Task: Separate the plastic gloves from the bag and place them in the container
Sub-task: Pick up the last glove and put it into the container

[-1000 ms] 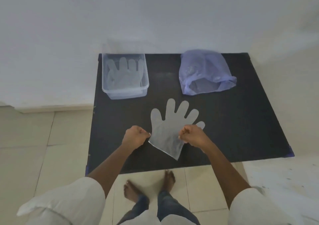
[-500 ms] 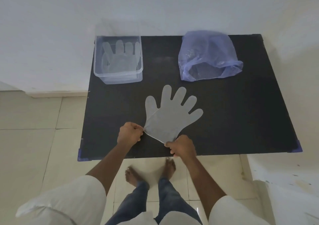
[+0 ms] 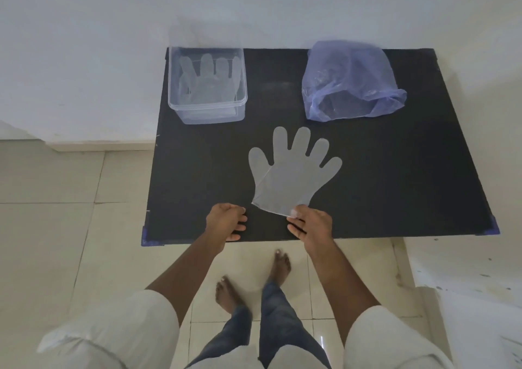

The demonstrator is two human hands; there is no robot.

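A clear plastic glove (image 3: 291, 176) lies flat on the black table (image 3: 395, 185), fingers pointing away from me. My right hand (image 3: 309, 223) pinches its cuff edge at the near side. My left hand (image 3: 226, 221) rests on the table just left of the cuff, fingers loosely curled and holding nothing. A clear plastic container (image 3: 207, 84) at the back left holds another glove (image 3: 209, 81). A bluish plastic bag (image 3: 350, 81) sits at the back right, its mouth open toward me.
The table stands against a white wall. Pale floor tiles (image 3: 56, 227) lie to the left and below, with my bare feet (image 3: 254, 278) near the table's front edge. A white ledge (image 3: 466, 284) is at the lower right.
My left hand has let go of the glove's cuff and sits beside it. The glove now lies flatter on the table, held only by my right hand.
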